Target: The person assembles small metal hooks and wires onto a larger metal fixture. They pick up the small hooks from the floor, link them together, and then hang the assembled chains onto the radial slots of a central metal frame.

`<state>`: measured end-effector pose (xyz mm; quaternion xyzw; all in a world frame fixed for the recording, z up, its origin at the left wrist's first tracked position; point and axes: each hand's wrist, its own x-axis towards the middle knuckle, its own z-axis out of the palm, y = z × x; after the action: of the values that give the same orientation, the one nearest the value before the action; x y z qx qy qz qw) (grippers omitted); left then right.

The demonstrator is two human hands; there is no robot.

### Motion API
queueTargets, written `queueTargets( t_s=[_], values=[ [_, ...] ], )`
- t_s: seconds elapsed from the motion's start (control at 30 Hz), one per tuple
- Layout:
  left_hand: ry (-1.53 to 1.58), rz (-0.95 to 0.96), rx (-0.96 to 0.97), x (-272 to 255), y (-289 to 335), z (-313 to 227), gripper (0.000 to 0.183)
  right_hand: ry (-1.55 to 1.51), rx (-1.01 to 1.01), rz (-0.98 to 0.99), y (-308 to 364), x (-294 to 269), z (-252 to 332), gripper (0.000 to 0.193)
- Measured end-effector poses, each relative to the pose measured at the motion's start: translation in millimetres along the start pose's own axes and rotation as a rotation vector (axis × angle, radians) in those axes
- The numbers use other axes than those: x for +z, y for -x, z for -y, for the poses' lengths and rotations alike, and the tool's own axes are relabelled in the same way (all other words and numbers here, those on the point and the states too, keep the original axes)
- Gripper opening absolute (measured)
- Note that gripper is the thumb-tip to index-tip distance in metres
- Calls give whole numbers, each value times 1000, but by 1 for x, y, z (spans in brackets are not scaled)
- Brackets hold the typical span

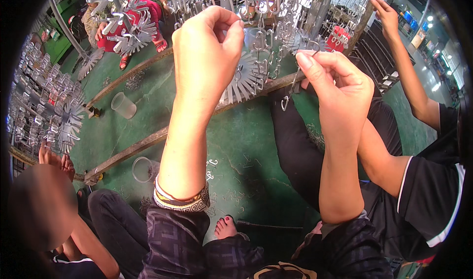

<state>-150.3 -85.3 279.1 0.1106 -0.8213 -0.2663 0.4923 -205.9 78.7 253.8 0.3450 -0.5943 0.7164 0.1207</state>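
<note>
My left hand (pixel 204 62) is raised in front of the hanging metal pieces, its thumb and index finger closed together. Whether anything sits between those fingertips is hidden. Lower and to the right, my right hand (pixel 340 82) pinches a thin metal hook (pixel 286 103), whose bent end dangles below the fingers. Ahead of both hands hang strings of shiny S-shaped metal hooks (pixel 266 3), above a fan-like disc of flat metal blades (pixel 241 82).
A wooden beam (pixel 133 153) crosses low over the green floor (pixel 236 146). Two clear plastic cups (pixel 123 105) stand there, among loose hooks (pixel 212 163). Co-workers sit close by: a black sleeve (pixel 428 195) at right, a hand (pixel 56 160) at another loaded rack (pixel 39 101) at left.
</note>
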Motion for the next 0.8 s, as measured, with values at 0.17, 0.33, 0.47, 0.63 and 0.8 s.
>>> queueTargets(
  t_s=[0.17,0.33,0.47,0.63,0.8],
  values=[
    [151,66,-47,1,-3,7,10,-59,4,-12,1,2,-1,7],
    [229,104,-61,6,-10,16,13,-38,-1,-11,1,3,-2,7],
    [277,118,-106,6,-12,15,13,-8,5,-10,2,3,-1,7],
    [440,58,-82,13,-10,22,12,-24,15,-14,2,3,-2,7],
    [595,90,-106,7,-7,14,12,-45,22,-22,2,2,-1,7]
  ],
)
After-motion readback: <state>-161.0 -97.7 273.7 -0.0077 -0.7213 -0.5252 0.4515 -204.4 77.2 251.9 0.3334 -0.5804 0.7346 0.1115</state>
